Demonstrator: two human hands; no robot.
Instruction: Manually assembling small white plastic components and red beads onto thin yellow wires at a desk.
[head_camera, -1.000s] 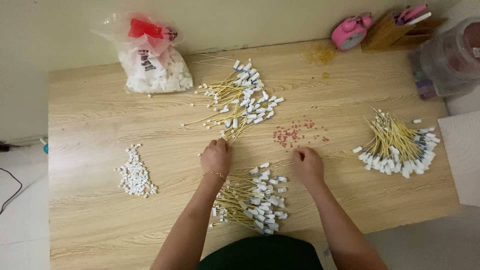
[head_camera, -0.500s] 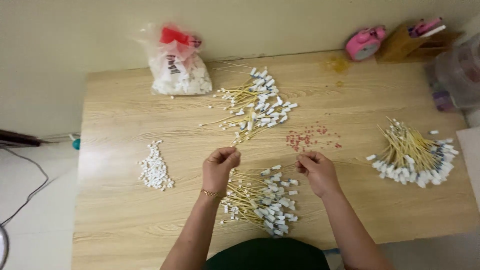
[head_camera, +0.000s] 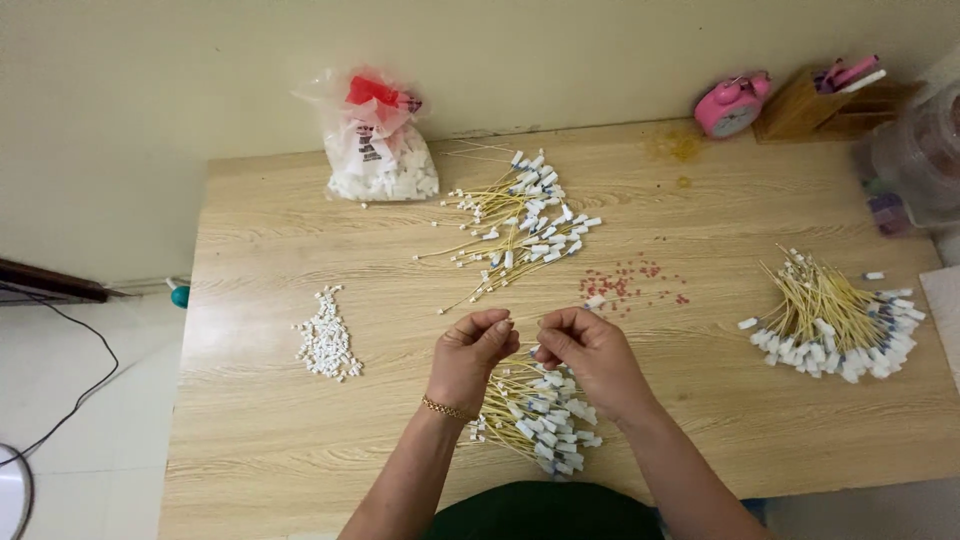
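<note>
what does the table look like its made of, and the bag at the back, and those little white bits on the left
Table: looks like wood or wood-look laminate, pale grain streaks, smooth matt top. Bag: thin clear plastic, crinkled and shiny, white pieces showing through. White bits: probably hard plastic, small, even, opaque; too small to be sure.

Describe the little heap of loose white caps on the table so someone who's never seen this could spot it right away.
Start at the wooden table and go to its left side, left of the left hand. There, apart from everything else, lies a narrow heap of white caps. Unlike the three wire bundles, it has no yellow wires, and unlike the bag of white pieces at the back, it lies loose.
</note>
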